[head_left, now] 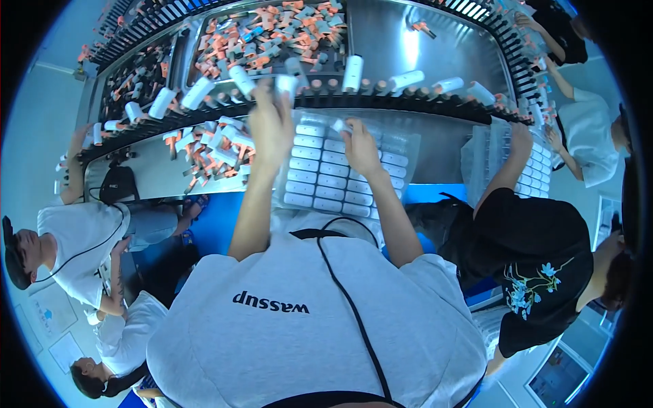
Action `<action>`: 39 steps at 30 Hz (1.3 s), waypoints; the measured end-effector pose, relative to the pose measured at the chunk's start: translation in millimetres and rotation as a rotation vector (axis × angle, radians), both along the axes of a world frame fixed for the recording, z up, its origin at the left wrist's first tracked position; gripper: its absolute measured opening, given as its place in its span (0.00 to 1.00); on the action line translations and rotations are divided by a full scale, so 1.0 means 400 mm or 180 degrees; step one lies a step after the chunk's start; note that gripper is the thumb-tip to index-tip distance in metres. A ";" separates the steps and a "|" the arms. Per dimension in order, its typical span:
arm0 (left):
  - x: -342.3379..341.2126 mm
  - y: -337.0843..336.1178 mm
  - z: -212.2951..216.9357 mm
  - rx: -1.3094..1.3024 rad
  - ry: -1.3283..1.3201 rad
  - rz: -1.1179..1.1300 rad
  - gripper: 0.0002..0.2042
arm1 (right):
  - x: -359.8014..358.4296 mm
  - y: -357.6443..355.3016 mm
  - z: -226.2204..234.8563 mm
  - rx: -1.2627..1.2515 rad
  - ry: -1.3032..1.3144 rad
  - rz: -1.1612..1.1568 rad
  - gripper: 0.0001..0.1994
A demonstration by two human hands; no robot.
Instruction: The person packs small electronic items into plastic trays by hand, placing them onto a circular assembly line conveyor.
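Observation:
My left hand (271, 126) is raised at the peg conveyor and smeared by motion. Its fingertips are close beside a white rectangular case (286, 86), and whether they grip it cannot be made out. My right hand (362, 147) is closed, pinching a small white piece (341, 126) between thumb and fingers, over a clear plastic tray (409, 144). Rows of white rectangular cases (331, 181) fill much of that tray in front of me. Left of the tray, a heap of white cases and orange-and-grey pieces (216, 151) lies on the metal table.
A curved conveyor of black pegs (316, 97) crosses ahead, carrying several white cases (352, 73). Behind it stands a metal bin (347, 41) of orange and grey pieces (272, 37). Co-workers flank me; at right, a person in black (544, 251) works beside another filled tray (534, 170).

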State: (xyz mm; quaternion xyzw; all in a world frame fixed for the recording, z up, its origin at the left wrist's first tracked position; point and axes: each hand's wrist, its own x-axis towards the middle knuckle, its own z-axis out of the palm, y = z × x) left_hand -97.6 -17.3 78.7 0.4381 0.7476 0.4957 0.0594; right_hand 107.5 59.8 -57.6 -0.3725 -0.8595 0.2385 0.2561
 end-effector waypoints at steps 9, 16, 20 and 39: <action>-0.158 0.119 0.018 -0.0991 0.1503 0.0536 0.18 | 0.115 -0.093 0.021 -0.1908 0.1624 -0.0758 0.16; -0.256 -0.030 0.058 -0.1042 0.1118 0.1215 0.18 | 0.214 -0.119 -0.021 -0.1886 0.1757 -0.1138 0.13; -0.308 -0.070 0.032 -0.1193 0.0875 0.1484 0.16 | 0.199 -0.125 -0.030 -0.2169 0.1839 -0.1199 0.19; -0.672 -0.093 -0.153 -0.1807 0.2148 0.1798 0.17 | 0.181 0.274 0.292 0.0670 0.1165 -0.1361 0.17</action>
